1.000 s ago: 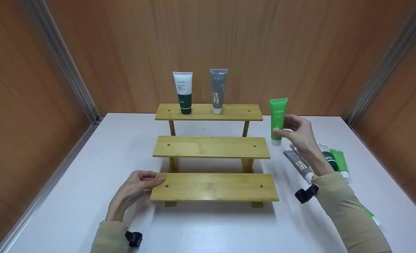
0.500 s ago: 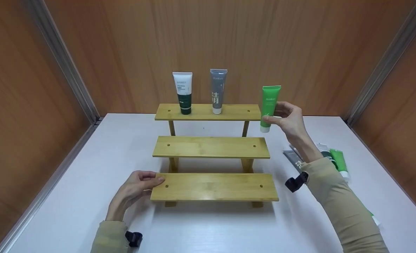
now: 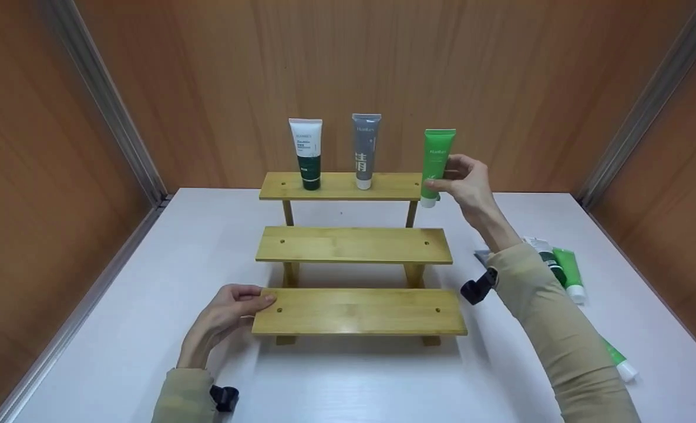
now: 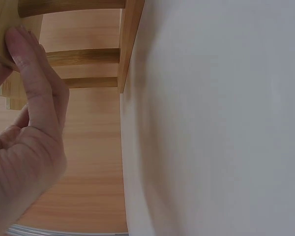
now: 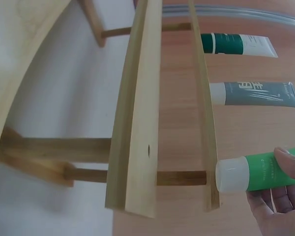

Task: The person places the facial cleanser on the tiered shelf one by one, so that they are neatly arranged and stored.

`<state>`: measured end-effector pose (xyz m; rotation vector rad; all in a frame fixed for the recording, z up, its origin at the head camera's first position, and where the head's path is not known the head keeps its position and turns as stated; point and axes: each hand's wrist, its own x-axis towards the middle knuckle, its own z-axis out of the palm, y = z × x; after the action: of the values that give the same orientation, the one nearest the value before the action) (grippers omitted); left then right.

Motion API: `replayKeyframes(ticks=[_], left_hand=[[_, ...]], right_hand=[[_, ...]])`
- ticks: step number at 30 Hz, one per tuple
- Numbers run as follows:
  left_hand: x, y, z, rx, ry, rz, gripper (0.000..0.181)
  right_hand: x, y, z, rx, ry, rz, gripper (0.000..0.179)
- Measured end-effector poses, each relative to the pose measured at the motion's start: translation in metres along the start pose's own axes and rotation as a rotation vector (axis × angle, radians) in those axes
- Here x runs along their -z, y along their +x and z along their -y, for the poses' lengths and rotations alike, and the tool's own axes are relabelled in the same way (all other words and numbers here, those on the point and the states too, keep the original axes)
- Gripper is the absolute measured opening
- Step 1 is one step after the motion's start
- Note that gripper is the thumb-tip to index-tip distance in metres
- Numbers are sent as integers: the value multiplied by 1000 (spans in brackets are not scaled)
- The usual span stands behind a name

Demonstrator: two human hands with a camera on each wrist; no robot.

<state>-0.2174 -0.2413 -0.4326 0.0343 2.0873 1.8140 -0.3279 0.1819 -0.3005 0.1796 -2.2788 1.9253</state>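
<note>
Left of the right hand [image 3: 472,191], a green tube [image 3: 438,154] is clamped cap-down between thumb and fingers; contact with the top board [image 3: 337,187] cannot be told. Farther left of that hand, a grey tube [image 3: 365,150] and a white-and-dark-green tube [image 3: 308,154] are stood upright. The lowest board [image 3: 359,311], right of the left hand [image 3: 225,310], is pinched by it.

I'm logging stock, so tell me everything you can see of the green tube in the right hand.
The tube looks like plastic: green, with pale print, a flat top end and a white cap. It is nearly upright, cap down, at the right end of the top shelf. The right hand grips its lower part. Whether the cap touches the shelf, I can't tell.
</note>
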Motion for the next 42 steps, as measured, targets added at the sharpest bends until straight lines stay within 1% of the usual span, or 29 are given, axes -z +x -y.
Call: replayKeyframes(ticks=[7,13,19,22,29,35,42], left_hand=[[0,0,1,-14,3,13,35],[0,0,2,-18,-8,8,31],[-1,1,1,-4,9,-9,39],[-1,1,1,-3,13,-8,43],[0,0,1,-7,-21,-4,42],[0,0,1,-3,-9,-8,46],[0,0,0,13,21,-22,47]], right_hand=[[-10,5,4,7,27,2,48],[-21,14,4,23,39,-13,46],[-29,20,3,34,15,-28,48],[-32,24,2,35,4,-31,49],[-40,31,1,39,5,-41,51],[-44,35,-1,11,-4,-52,51],[-44,38,-1,10,1,-49,52]])
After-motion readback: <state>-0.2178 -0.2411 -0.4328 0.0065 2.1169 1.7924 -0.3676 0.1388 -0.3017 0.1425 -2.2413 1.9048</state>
